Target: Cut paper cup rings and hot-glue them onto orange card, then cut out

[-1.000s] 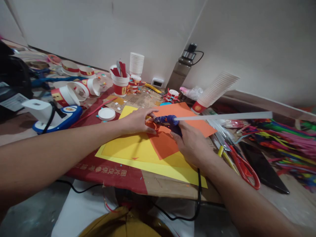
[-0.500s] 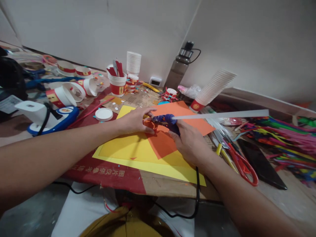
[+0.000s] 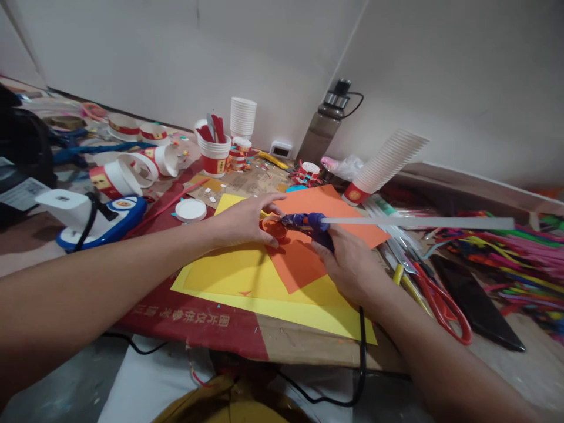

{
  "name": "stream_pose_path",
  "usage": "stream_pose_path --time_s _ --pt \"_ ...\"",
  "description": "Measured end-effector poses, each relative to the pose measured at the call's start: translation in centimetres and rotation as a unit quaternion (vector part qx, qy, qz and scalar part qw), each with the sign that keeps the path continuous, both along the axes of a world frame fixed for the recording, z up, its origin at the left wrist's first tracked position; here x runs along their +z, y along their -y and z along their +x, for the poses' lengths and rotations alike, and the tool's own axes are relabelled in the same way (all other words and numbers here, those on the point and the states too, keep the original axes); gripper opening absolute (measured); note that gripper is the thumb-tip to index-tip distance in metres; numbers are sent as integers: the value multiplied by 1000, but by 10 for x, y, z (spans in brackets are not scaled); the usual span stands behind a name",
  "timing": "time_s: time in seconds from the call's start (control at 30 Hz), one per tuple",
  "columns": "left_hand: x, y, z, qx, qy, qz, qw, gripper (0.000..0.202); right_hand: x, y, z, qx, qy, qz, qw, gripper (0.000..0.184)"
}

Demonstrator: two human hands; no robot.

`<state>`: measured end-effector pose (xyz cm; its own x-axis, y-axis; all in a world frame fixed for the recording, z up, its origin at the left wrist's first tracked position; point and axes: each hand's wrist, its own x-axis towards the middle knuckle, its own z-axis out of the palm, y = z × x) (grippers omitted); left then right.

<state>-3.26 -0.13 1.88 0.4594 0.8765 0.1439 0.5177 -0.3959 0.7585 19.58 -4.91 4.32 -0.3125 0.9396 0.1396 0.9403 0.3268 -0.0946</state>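
My right hand (image 3: 352, 261) is wrapped round the handle of a blue glue gun (image 3: 315, 222). A long whitish glue stick (image 3: 418, 223) sticks out of its back end toward the right. The nozzle points left, at a small rounded orange piece (image 3: 274, 228) that my left hand (image 3: 244, 220) holds between thumb and fingers. Whether the nozzle touches the piece, I cannot tell. Beneath both hands lie an orange paper sheet (image 3: 295, 267) and yellow paper (image 3: 215, 276). A black cord (image 3: 362, 341) hangs from the gun over the table edge.
Scissors with red handles (image 3: 445, 305) and a black phone (image 3: 478, 302) lie at right, beside colourful pipe cleaners (image 3: 520, 258). Behind stand a bottle (image 3: 319, 129), a leaning stack of paper cups (image 3: 388, 164) and a cup of tools (image 3: 214, 155). A white lid (image 3: 190, 210) and a blue-and-white device (image 3: 106, 217) lie left.
The glue gun has turned a little, so its stick lies nearly level instead of rising to the right. My left hand still holds the orange piece. The whole view has shifted slightly.
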Motion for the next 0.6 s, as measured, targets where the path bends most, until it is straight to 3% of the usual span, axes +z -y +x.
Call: stream_pose_path --time_s 0.6 --pt "-14 -8 -2 5 18 0 1000 88 -7 -5 6 37 -27 47 998 33"
